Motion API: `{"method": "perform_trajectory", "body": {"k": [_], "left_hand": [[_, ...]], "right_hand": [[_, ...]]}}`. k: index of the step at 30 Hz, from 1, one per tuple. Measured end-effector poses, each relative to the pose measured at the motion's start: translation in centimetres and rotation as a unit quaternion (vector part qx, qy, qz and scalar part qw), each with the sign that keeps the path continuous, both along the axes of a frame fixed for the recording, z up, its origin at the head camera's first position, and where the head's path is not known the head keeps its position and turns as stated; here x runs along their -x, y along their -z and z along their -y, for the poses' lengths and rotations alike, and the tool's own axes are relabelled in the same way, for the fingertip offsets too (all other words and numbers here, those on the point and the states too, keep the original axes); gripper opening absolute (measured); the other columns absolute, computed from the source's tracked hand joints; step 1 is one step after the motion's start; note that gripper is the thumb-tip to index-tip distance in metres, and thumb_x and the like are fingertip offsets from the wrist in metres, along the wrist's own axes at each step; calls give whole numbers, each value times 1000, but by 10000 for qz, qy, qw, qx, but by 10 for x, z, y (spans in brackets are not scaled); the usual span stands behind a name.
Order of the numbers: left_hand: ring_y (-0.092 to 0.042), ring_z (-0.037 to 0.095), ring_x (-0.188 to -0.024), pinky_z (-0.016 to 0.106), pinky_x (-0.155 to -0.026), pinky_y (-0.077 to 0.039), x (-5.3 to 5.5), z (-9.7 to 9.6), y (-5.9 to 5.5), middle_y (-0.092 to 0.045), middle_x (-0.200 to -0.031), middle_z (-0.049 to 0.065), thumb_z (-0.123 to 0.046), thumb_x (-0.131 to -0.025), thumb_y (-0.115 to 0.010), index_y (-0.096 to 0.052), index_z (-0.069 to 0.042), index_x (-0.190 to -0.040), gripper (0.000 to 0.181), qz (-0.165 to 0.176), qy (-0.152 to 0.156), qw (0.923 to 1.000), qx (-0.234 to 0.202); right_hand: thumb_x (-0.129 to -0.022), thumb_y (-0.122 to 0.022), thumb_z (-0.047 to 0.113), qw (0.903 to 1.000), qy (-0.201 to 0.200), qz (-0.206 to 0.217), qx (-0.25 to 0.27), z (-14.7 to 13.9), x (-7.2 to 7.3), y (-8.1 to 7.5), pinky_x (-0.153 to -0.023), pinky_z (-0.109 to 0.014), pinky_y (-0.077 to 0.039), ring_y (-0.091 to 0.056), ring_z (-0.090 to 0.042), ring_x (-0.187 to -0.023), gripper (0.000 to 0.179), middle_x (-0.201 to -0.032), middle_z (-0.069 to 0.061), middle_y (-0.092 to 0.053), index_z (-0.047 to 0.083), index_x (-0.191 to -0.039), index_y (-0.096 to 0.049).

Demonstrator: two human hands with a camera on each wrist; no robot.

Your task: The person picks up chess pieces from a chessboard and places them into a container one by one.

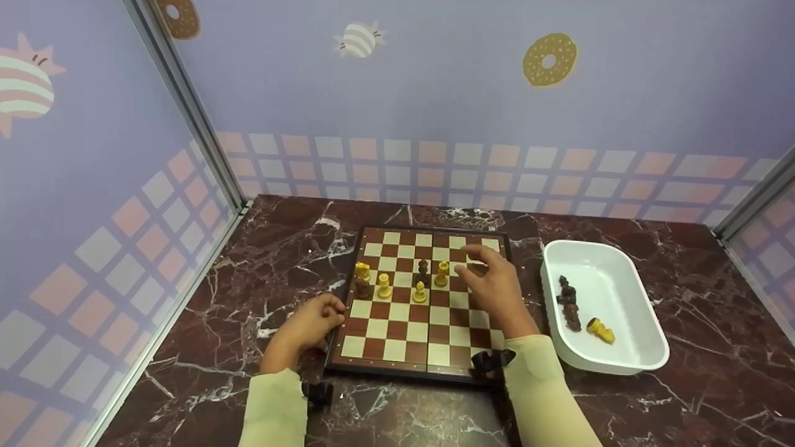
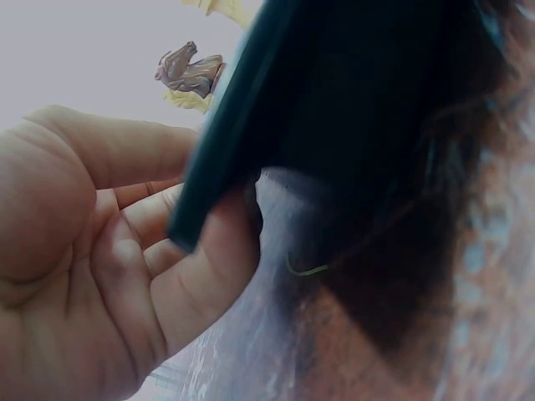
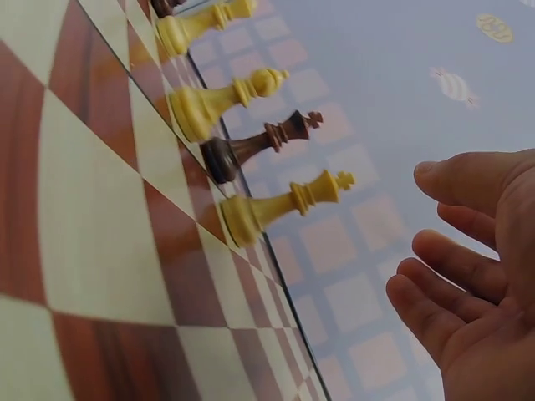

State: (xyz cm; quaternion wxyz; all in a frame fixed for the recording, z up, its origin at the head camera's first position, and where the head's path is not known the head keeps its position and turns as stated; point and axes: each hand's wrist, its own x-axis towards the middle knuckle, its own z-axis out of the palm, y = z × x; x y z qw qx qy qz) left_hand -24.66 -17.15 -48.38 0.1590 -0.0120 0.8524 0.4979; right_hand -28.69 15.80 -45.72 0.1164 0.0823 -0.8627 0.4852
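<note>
Chessboard [image 1: 397,332]: flat on the tabletop [image 1: 217,298]; a tug or tilt could topple its standing pieces.
Left grip [image 1: 310,321]: clamped on the board's left edge, thumb and fingers on opposite faces; a twist here would supply that jolt.
Right grip [image 1: 494,282]: thumb and fingers apart, nothing held, just beside the yellow king [image 1: 442,274].
Crowded group: the upright yellow king, dark king [image 1: 423,273] and yellow bishop [image 1: 420,293] stand close together; a low fingertip sweep could knock one into another.
White tray [image 1: 608,365]: right of the board, loose pieces [image 1: 569,304] inside; a swinging forearm could bump it.
</note>
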Motion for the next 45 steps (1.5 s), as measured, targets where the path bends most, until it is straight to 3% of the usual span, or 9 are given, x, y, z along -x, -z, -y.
{"method": "perform_trajectory", "body": {"k": [5,12,19,29,41,45], "left_hand": [[-47,16,-52,32,-39,-46,0,0,0,-50,-73,3,-7,-89,-55,-52,-7,-101,13,31,10,10000,-34],[-48,16,-54,31,-40,-46,-1,1,1,-50,-75,4,-7,-89,-55,-53,-7,-101,13,-1,-14,10000,-12],[-48,17,-52,32,-42,-47,0,2,-1,-52,-79,7,-8,-91,-53,-52,-7,-103,13,19,169,9998,41],[-49,17,-55,31,-41,-46,-1,2,-2,-51,-79,6,-9,-90,-54,-52,-8,-102,13,42,95,9999,94],[-49,17,-55,32,-41,-47,-1,1,-1,-52,-78,6,-8,-90,-54,-53,-6,-103,13,30,102,9999,64],[-48,17,-54,31,-40,-47,-1,1,-1,-51,-78,5,-8,-90,-54,-53,-6,-102,13,17,96,9999,74]], "right_hand": [[-83,-66,26,9994,-226,133,-226,5,0,5,-93,-42,-47,-56,-30,-110,37,-121,-7,-57,18,-118,-56],[-85,-63,29,9986,-401,76,-350,9,0,10,-96,-39,-46,-54,-25,-114,38,-122,-3,-57,15,-120,-55],[-87,-61,30,9960,-533,495,-513,14,-1,13,-98,-41,-44,-49,-22,-121,43,-131,0,-52,26,-127,-48],[-89,-58,31,9896,-856,698,-918,17,0,18,-102,-48,-37,-47,-25,-123,51,-134,0,-48,31,-136,-39],[-84,-64,17,9976,-387,575,-86,22,1,17,-91,-36,-49,-61,-17,-105,34,-114,0,-63,18,-118,-59],[-81,-67,14,9993,-87,355,-109,21,2,18,-84,-35,-51,-63,-15,-95,26,-101,0,-68,16,-107,-65]]}}
